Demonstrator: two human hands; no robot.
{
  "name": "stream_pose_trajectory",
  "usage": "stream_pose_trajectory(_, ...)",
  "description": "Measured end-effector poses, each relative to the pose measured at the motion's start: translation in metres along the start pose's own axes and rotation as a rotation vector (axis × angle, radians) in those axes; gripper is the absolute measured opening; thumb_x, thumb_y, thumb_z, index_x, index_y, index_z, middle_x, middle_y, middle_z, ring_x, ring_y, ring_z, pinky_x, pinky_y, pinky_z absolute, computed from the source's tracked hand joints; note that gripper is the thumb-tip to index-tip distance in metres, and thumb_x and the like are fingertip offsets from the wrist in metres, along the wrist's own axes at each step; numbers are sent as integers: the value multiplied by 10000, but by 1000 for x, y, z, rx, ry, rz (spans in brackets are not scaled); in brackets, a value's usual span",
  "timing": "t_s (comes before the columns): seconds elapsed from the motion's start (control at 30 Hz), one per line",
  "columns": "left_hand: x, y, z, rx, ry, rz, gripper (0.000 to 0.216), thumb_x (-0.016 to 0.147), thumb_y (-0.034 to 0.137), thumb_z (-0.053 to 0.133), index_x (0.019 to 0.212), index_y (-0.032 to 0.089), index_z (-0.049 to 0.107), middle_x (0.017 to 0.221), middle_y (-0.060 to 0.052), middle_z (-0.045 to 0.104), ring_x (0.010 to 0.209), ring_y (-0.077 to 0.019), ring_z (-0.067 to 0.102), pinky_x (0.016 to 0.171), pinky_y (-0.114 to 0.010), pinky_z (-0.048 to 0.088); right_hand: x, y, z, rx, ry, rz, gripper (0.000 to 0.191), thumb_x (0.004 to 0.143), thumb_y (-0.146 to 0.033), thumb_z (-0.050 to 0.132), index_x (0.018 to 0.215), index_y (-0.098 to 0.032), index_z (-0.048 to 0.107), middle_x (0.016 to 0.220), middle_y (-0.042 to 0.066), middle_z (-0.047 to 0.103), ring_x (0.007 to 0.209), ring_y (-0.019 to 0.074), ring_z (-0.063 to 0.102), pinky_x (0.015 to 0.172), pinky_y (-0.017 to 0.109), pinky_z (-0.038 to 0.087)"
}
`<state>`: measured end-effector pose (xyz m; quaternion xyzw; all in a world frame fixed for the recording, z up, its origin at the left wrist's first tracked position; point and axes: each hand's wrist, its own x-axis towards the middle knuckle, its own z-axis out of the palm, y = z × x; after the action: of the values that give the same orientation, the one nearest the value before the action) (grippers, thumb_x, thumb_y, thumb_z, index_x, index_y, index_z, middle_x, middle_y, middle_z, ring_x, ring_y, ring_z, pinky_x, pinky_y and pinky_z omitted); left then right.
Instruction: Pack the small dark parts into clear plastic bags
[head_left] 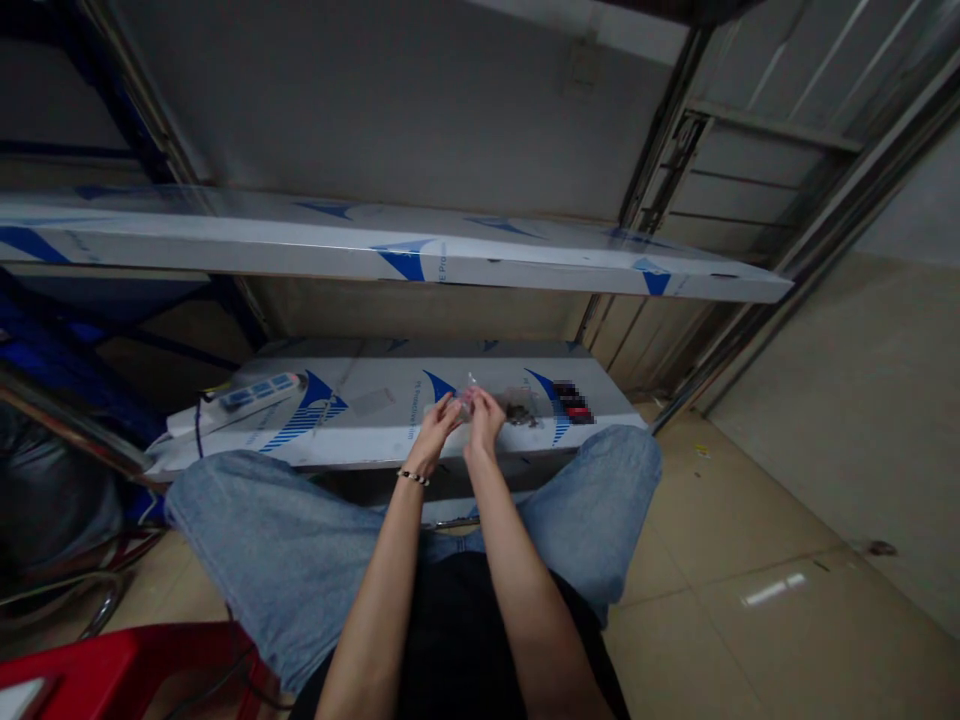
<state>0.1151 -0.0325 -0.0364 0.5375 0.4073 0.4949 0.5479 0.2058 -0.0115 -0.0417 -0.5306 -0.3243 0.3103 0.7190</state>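
A small clear plastic bag (pixel 471 385) with something pinkish in or on it is pinched by my right hand (pixel 486 414). My left hand (pixel 436 425), with a beaded bracelet at its wrist, closes its fingertips on the bag's left side. Both hands are just above the front part of the film-covered lower shelf (pixel 390 440). Right of them, a cluster of small dark pieces (pixel 519 410) rests on the shelf, seemingly on or in clear plastic. Farther right lies a pixelated black and red item (pixel 574 403).
A white power strip (pixel 259 392) with a cable lies at the shelf's left. An upper shelf (pixel 315 240) juts out above the hands. A red plastic stool (pixel 127 660) stands at lower left, blue metal uprights (pixel 30 330) at left, and a tiled floor (pixel 720 600) at right.
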Motion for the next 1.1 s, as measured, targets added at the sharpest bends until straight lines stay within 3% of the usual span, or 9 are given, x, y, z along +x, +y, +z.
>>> stream_pose_trajectory(0.13,-6,16,-7,-159,173,41,564,812,497,715,1210,101,671,1176,-173,721,1009,-230,698,857,-319,563,-32,9,8,217,0,256,295,778,-361,568,952,-148,675,744,51,696,563,149,600,524,245,494)
stream_pose_trajectory(0.2,-8,21,-14,-147,224,34,482,749,492,767,1026,99,723,1015,-142,746,883,-205,694,736,-278,560,-31,8,5,221,-15,254,263,767,-335,551,929,-160,662,597,-15,593,471,122,497,460,217,424)
stream_pose_trajectory(0.3,-11,29,-23,-131,171,-13,441,705,472,807,938,107,729,800,-81,716,687,-152,650,593,-231,505,-21,1,-2,140,-102,186,262,767,-327,528,908,-164,676,509,-54,494,428,121,423,431,216,378)
stream_pose_trajectory(0.4,-14,37,-26,-142,57,-26,434,707,463,823,933,106,725,726,-52,684,614,-129,627,561,-221,479,-10,-7,-11,-13,-227,99,235,762,-325,543,835,-163,696,578,-9,598,514,149,540,515,234,454)
stream_pose_trajectory(0.5,-17,43,-24,-160,0,-27,456,745,510,791,934,102,714,766,-72,698,642,-146,661,582,-238,504,-3,-13,-20,-154,-245,-24,206,761,-305,558,789,-162,704,730,50,710,692,192,657,684,273,523)
stream_pose_trajectory(0.77,-18,40,-16,12,63,-36,394,694,445,802,867,105,705,736,-75,712,619,-187,707,509,-222,471,-4,-27,-29,-354,-356,-223,229,832,-224,519,894,-176,733,891,69,735,868,221,658,890,332,512)
stream_pose_trajectory(0.9,-16,40,-13,21,93,-27,359,693,429,774,833,109,688,737,-68,705,602,-182,706,500,-221,477,-8,-42,-30,-526,-120,-345,281,831,-207,573,1070,-190,721,1100,108,670,1094,261,578,1052,420,422)
stream_pose_trajectory(0.97,-16,41,-12,-3,123,-19,356,690,429,773,827,114,678,730,-59,698,602,-179,703,509,-230,493,-7,-48,-30,-519,-78,-394,228,857,-257,598,1044,-200,715,1111,107,652,1106,258,567,1052,416,419)
stream_pose_trajectory(1.1,-17,45,-10,-18,143,9,368,675,438,796,805,115,676,723,-59,699,590,-177,688,560,-278,544,-4,-50,-28,-288,-490,-262,215,867,-395,642,853,-186,695,811,42,682,772,194,633,763,299,514)
